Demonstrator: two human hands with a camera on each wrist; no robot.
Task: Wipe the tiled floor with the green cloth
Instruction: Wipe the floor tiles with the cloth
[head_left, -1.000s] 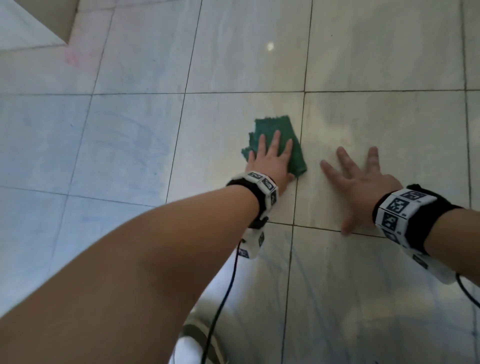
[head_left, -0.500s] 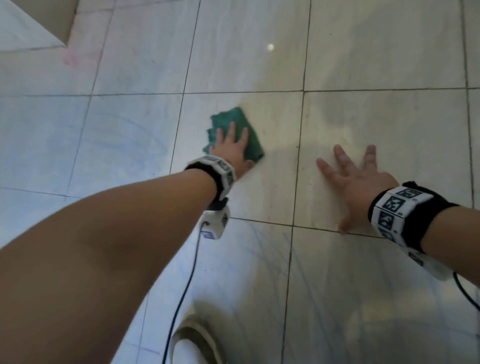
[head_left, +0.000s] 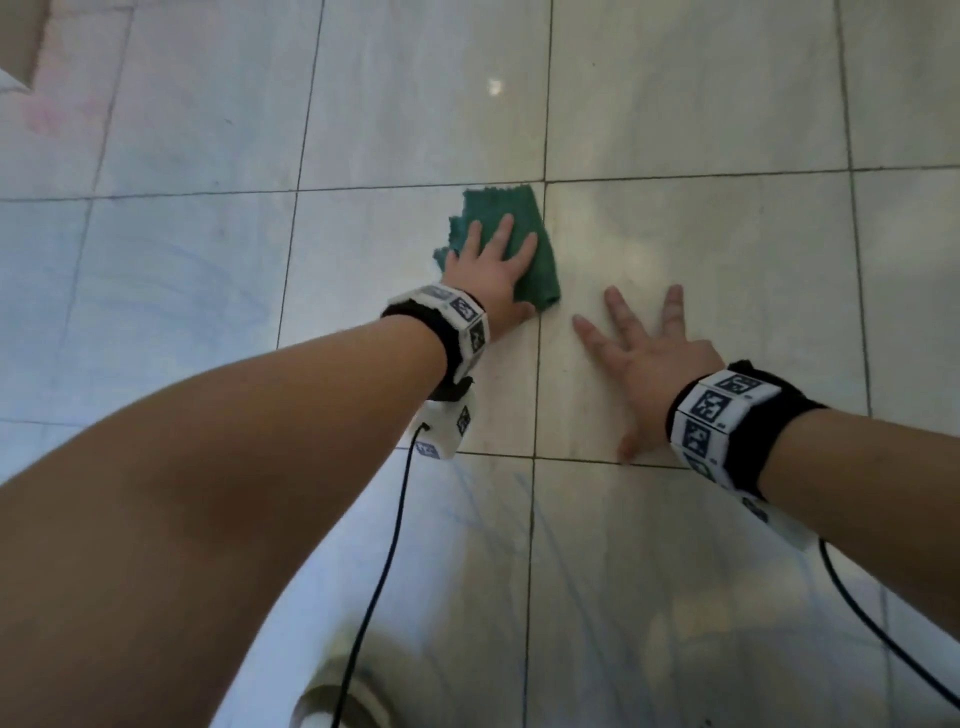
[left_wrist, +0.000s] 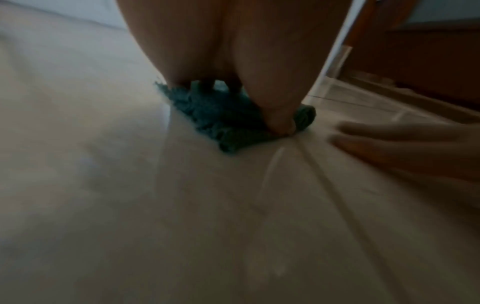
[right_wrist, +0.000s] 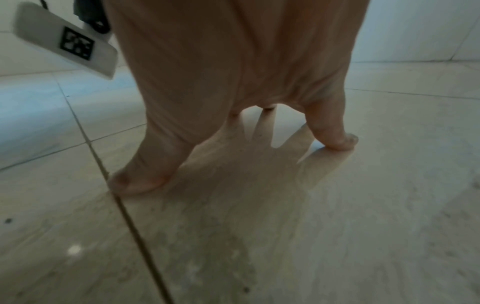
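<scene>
The tiled floor (head_left: 675, 130) fills the head view: large pale glossy tiles split by thin dark grout lines, with a small bright glint of light on a tile beyond the cloth. Faint bluish streaks mark the tiles nearer the person than the cloth.

The person's left forearm reaches across the frame to the cloth, and the left hand (head_left: 493, 275) lies flat on top of it, fingers straight and slightly spread, pressing it to the floor; the left wrist view shows the thumb (left_wrist: 280, 121) bearing down on the cloth's rolled near edge. The right hand (head_left: 649, 364) is planted on bare tile just to the right of the cloth, fingers splayed wide and holding nothing; the right wrist view shows its fingertips (right_wrist: 340, 142) propped on the tile.

Each wrist carries a black band with white marker squares, and a black cable runs back from each toward the person.

The green cloth (head_left: 524, 213) sits crumpled on the floor, its right edge along a grout line and its far corner close to the crossing of two lines. Its near right corner (left_wrist: 233, 142) is folded thick.
</scene>
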